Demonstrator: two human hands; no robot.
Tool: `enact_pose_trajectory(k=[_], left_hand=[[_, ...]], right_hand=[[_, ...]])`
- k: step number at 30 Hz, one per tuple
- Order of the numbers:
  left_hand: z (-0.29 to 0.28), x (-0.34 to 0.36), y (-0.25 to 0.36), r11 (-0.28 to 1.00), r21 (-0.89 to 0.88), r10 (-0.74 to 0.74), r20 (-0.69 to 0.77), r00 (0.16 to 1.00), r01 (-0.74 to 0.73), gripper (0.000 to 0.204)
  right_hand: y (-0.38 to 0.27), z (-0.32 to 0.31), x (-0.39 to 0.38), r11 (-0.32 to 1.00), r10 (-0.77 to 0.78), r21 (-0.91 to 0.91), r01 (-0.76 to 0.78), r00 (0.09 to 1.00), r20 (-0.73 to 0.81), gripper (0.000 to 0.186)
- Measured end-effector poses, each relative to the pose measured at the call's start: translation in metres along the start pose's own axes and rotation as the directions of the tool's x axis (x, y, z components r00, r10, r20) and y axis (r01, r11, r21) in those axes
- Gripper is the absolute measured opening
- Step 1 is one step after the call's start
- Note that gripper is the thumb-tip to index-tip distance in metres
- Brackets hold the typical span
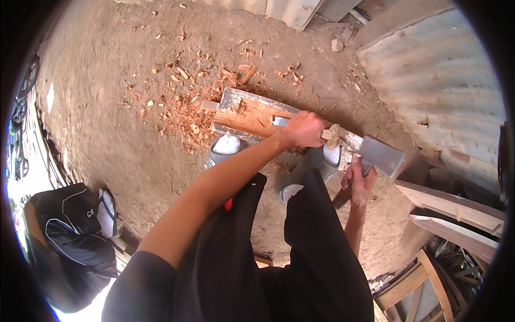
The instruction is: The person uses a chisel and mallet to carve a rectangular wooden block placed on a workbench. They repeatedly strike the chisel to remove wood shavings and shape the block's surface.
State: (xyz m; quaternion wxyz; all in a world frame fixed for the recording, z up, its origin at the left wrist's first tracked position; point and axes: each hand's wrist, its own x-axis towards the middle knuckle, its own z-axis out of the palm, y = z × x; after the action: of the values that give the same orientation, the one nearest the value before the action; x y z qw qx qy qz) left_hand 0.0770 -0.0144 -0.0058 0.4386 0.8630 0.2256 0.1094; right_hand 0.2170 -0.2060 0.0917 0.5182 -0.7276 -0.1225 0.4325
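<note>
Wooden beam (260,114) below: gripping chisel (279,121) over it with left hand (303,129), clasping broad-headed tool (382,154) near beam's right end with right hand (359,183), curling fingers round both (apparently for control).

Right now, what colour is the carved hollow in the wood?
The carved hollow is orange-brown, clearest in the head view.

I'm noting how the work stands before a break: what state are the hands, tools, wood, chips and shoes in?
Left hand: closed around the chisel.
Chisel: held, blade over the hollow; contact unclear.
Right hand: closed around a handle.
Flat-bladed tool: held, blade near the chisel's handle end.
Wood block: lying down, partly hollowed.
Wood chips: loose, scattered over the ground.
Grey shoes: worn.
</note>
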Motion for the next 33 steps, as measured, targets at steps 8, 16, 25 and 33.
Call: enact_pose_trajectory(k=[8,16,25,33], left_hand=[[0.001,0.0,-0.001,0.999,0.045,0.002,0.07,0.998,-0.005,0.036],[-0.004,0.002,0.006,0.998,-0.019,-0.056,0.029,0.998,0.056,0.035],[0.001,0.003,0.004,0.998,0.012,-0.054,-0.014,0.998,0.054,0.033],[0.003,0.002,0.005,0.996,0.019,-0.092,0.031,0.995,0.091,0.032]], right_hand=[[-0.004,-0.007,0.013,0.911,0.137,-0.402,-0.097,0.988,0.072,0.031],[0.0,0.019,0.0,0.982,0.138,-0.133,-0.135,0.99,0.016,0.026],[-0.002,0.015,0.001,0.976,0.122,0.191,-0.105,0.989,-0.08,0.032],[-0.023,0.011,-0.004,0.995,0.085,-0.067,-0.08,0.993,0.076,0.038]])
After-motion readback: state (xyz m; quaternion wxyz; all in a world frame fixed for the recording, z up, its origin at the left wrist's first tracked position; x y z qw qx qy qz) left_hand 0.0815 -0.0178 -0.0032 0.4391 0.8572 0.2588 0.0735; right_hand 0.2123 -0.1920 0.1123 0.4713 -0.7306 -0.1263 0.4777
